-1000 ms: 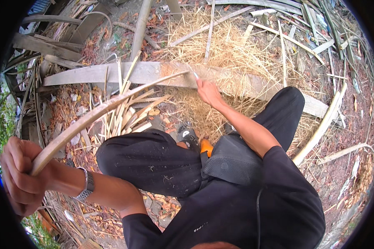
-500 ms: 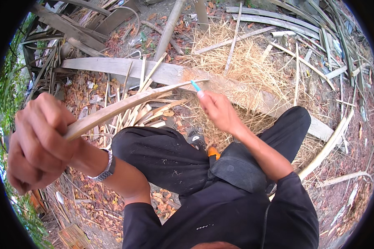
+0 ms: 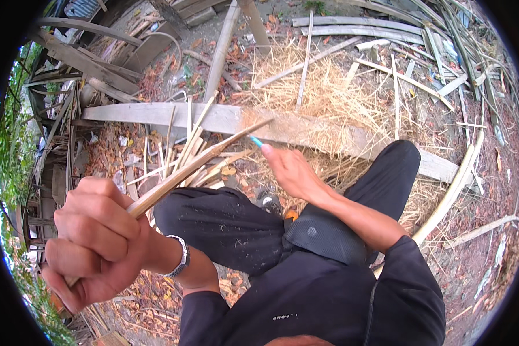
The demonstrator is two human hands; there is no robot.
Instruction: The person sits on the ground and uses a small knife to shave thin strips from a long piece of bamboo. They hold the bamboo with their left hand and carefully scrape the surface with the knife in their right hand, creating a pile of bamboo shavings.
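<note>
My left hand (image 3: 95, 236), raised at the lower left, is closed around a long wooden stick (image 3: 176, 180). The stick slants up and to the right, and its far end narrows to a darker tip. My right hand (image 3: 291, 172) is closed on a slim light-blue tool (image 3: 256, 141), mostly hidden by the fingers, so its kind is unclear. The tool's visible end points at the narrowed part of the stick, slightly below it; whether they touch is hard to tell. Beyond both lies a long grey plank (image 3: 155, 116).
Split wood strips (image 3: 193, 151) lie heaped against the plank's near side. Straw-coloured shavings (image 3: 323, 86) cover its far side and right part. Weathered boards (image 3: 92, 55) crowd the upper left; long slats (image 3: 363, 30) lie at the upper right. My bent legs (image 3: 219, 225) are below the stick.
My left hand has come right and down, closer in, with the stick turned to a steeper slant. My right hand has drawn back left and down, taking the light-blue tool off the tip.
</note>
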